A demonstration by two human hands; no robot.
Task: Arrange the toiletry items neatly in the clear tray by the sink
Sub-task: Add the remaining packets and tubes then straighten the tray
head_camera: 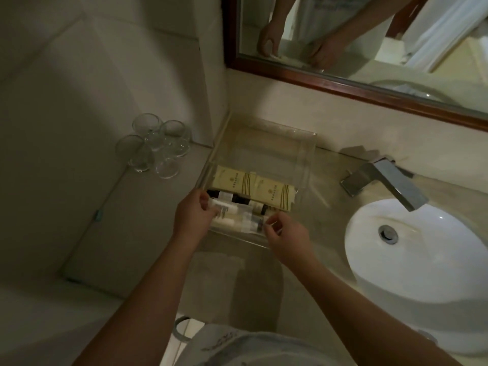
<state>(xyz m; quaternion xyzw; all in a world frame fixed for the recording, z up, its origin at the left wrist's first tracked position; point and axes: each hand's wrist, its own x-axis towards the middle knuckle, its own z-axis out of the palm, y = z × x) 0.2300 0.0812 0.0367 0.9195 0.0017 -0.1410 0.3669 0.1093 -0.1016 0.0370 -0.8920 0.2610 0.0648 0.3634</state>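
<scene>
A clear tray [303,143] stands on the counter left of the sink. Two cream packets [253,184] with gold print lie across its middle. Small bottles [237,199] with dark caps and white labels lie in its near part. My left hand [194,215] reaches into the tray's near left corner, its fingers pinching a white bottle [223,207]. At the near right corner my right hand [286,237] has its fingertips on a small clear packet [257,223]. The far half of the tray holds nothing.
Three upturned glasses [155,146] stand on the counter to the left of the tray. A metal faucet [388,178] and a white basin [422,249] are on the right. A wood-framed mirror [343,85] hangs behind, reflecting both hands.
</scene>
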